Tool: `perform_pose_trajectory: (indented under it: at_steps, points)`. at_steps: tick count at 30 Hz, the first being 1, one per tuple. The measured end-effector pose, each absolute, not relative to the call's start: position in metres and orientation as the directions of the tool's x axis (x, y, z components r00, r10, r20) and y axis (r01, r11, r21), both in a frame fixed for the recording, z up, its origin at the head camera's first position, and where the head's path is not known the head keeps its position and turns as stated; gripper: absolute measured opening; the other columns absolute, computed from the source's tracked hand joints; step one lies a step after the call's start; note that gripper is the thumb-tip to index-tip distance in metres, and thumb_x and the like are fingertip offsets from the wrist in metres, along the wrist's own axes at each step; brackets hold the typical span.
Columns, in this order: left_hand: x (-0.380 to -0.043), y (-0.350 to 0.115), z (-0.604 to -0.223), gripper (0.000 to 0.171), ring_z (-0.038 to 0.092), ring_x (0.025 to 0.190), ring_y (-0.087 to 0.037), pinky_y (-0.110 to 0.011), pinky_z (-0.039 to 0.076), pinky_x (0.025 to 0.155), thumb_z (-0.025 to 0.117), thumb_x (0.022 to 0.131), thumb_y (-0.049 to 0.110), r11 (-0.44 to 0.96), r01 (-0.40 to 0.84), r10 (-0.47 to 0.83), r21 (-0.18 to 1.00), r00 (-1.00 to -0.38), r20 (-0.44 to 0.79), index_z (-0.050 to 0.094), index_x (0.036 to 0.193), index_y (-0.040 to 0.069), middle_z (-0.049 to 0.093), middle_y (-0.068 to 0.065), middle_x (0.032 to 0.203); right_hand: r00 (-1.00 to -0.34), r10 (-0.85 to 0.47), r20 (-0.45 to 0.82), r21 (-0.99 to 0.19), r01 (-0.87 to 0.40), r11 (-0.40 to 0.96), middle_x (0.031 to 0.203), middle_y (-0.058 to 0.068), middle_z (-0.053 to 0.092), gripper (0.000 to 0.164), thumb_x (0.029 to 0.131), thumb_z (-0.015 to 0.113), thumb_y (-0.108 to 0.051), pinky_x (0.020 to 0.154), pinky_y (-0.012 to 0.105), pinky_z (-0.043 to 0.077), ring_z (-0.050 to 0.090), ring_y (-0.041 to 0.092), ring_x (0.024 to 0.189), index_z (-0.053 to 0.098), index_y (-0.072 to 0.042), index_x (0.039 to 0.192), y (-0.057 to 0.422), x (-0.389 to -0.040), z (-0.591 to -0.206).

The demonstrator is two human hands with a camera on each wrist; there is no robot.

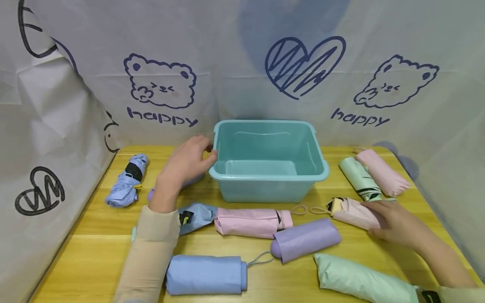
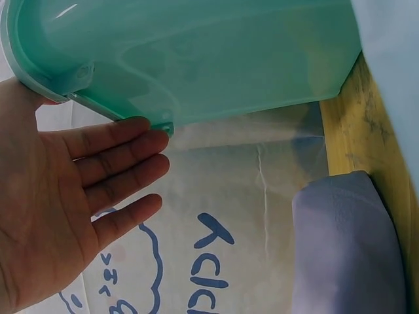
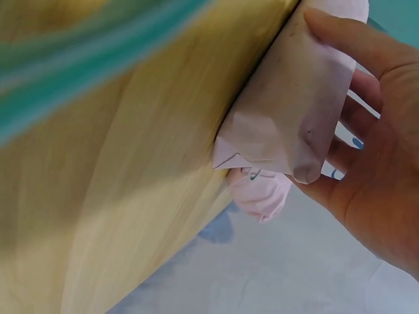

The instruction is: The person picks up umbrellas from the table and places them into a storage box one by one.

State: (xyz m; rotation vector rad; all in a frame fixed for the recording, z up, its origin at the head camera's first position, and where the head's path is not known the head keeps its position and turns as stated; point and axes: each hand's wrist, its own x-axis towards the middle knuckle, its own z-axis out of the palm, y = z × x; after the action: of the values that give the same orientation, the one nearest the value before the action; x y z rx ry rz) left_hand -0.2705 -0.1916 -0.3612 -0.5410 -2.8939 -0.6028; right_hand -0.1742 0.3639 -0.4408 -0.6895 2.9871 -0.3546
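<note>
At the left rim of a teal plastic bin (image 1: 261, 191), my left hand (image 1: 191, 158) stands with its thumb at the rim. Its fingers (image 2: 124, 176) look nearly straight along the bin's outer wall in the left wrist view. A purple folded umbrella (image 2: 347, 242) lies on the table below that hand. At the right, my right hand (image 1: 398, 223) holds a pale pink folded umbrella (image 1: 358, 213), which has a wrist loop and a cream-coloured handle end. The right wrist view shows the thumb on one side of this umbrella (image 3: 281, 98) and the fingers on its other side.
Several more folded umbrellas lie about the wooden table (image 1: 81, 256): blue (image 1: 206, 275), purple (image 1: 308, 240), pink (image 1: 250, 222), green (image 1: 363, 277), and a blue one (image 1: 126, 181) at far left. A green (image 1: 360, 176) and a pink umbrella (image 1: 382, 170) lie back right. White printed cloth (image 1: 235, 50) hangs behind.
</note>
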Motion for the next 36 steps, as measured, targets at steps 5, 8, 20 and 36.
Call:
perform_pose_trajectory:
  at_steps: [5,8,20,36]
  points:
    - [-0.27,-0.191,-0.362,0.036,0.057,0.11,-0.026,-0.049,0.049,0.098,0.053,0.1,0.038,0.861,0.36,0.31,0.359,-0.931,0.191,0.067,0.117,0.01,0.065,-0.005,0.117,-0.893,-0.449,-0.001,-0.214,-0.439,0.873,0.127,0.031,0.062,0.071,0.073,0.09,-0.018,0.096,0.068,0.046,0.059,0.055,0.115,0.061,0.003,0.135,0.363,-0.174,-0.443]
    - [-0.269,-0.19,-0.361,0.036,0.057,0.109,-0.026,-0.049,0.049,0.098,0.052,0.1,0.038,0.864,0.356,0.307,0.357,-0.933,0.188,0.067,0.117,0.01,0.065,-0.005,0.116,-0.894,-0.448,0.006,-0.217,-0.438,0.872,0.125,0.031,0.063,0.071,0.073,0.09,-0.017,0.095,0.067,0.047,0.06,0.054,0.113,0.061,0.004,0.135,0.363,-0.173,-0.443]
    - [-0.268,-0.189,-0.36,0.036,0.057,0.111,-0.027,-0.05,0.049,0.099,0.051,0.1,0.037,0.874,0.34,0.295,0.348,-0.939,0.177,0.067,0.118,0.01,0.065,-0.006,0.117,-0.902,-0.431,0.015,-0.218,-0.424,0.879,0.122,0.029,0.066,0.07,0.072,0.09,-0.016,0.092,0.064,0.05,0.064,0.048,0.111,0.062,0.005,0.133,0.362,-0.175,-0.443]
    - [-0.268,-0.189,-0.359,0.036,0.057,0.11,-0.027,-0.05,0.049,0.098,0.05,0.099,0.037,0.881,0.334,0.291,0.335,-0.941,0.173,0.067,0.117,0.01,0.065,-0.006,0.117,-0.908,-0.414,0.067,-0.252,-0.416,0.873,0.124,0.026,0.066,0.071,0.073,0.089,-0.016,0.088,0.063,0.051,0.064,0.046,0.11,0.06,0.004,0.135,0.36,-0.171,-0.432]
